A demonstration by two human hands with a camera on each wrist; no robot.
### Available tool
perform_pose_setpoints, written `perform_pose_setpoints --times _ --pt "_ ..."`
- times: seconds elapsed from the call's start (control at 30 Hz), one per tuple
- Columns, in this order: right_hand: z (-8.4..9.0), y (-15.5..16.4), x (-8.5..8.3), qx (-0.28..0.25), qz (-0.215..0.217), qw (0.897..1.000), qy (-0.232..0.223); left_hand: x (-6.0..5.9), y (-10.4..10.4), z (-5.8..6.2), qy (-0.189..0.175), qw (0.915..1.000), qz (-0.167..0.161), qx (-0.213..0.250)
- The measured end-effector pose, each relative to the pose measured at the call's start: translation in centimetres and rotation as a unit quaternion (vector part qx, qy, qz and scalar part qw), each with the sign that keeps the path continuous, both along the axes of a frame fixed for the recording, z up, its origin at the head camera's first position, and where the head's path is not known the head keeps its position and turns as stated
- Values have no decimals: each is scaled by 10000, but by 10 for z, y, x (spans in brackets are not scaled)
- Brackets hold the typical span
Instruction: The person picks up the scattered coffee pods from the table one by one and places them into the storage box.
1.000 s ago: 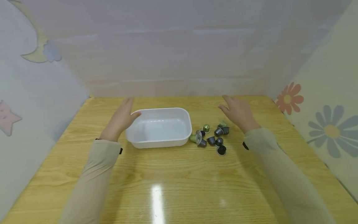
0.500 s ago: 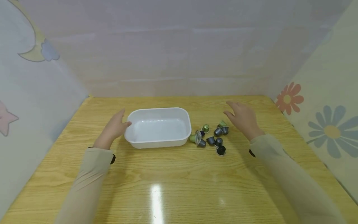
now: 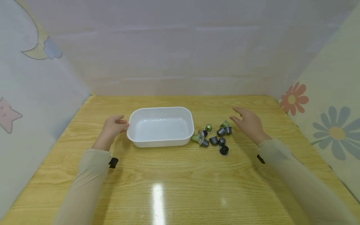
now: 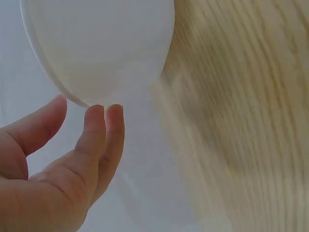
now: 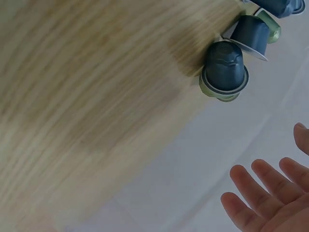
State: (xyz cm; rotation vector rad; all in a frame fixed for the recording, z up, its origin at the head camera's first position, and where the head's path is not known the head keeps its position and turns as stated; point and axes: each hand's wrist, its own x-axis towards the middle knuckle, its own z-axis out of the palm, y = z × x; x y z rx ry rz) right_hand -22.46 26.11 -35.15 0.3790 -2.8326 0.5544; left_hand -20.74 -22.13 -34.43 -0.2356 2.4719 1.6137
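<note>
A white rectangular plastic tub (image 3: pixel 160 143) stands on the wooden table. My left hand (image 3: pixel 112 128) is at its left end, thumb apart from bent fingers. The left wrist view has the fingertips (image 4: pixel 95 113) close to the tub's rim (image 4: pixel 53 79); whether they touch it I cannot tell. Right of the tub lie several coffee capsules: a green one (image 3: pixel 208 127), a black one (image 3: pixel 223 150) and grey ones such as this capsule (image 3: pixel 213 140). Beyond them, to the right, my right hand (image 3: pixel 250 125) hovers with spread fingers, holding nothing. Grey capsules (image 5: pixel 224 65) also show in the right wrist view.
The wooden table top (image 3: pixel 182 181) extends in front of the tub and capsules. A pale wall covering (image 3: pixel 180 56) rises behind the table. Printed side walls with a pink star (image 3: pixel 9 115) and flowers (image 3: pixel 336 133) flank it.
My left hand has drawn back from over the tub to its left end, its fingers bending more. My right hand has shifted slightly right and nearer. The tub and capsules stay in place.
</note>
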Motion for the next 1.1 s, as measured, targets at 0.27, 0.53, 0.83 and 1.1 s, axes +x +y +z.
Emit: perform_pose_setpoints --times 0.27,0.53,0.83,1.1 --pt "-10 9 -3 -335 35 9988 -347 -1 0 -9 -346 9951 400 831" --pt "-15 13 -7 -869 -4 9917 -946 0 -2 -13 -397 9877 541 1412" --pt "-19 13 -14 -1275 194 9786 -1600 0 -4 -15 -373 9819 631 1745" --pt "-29 11 -24 -1253 268 9719 -1977 -1 -6 -16 -401 9804 538 1851"
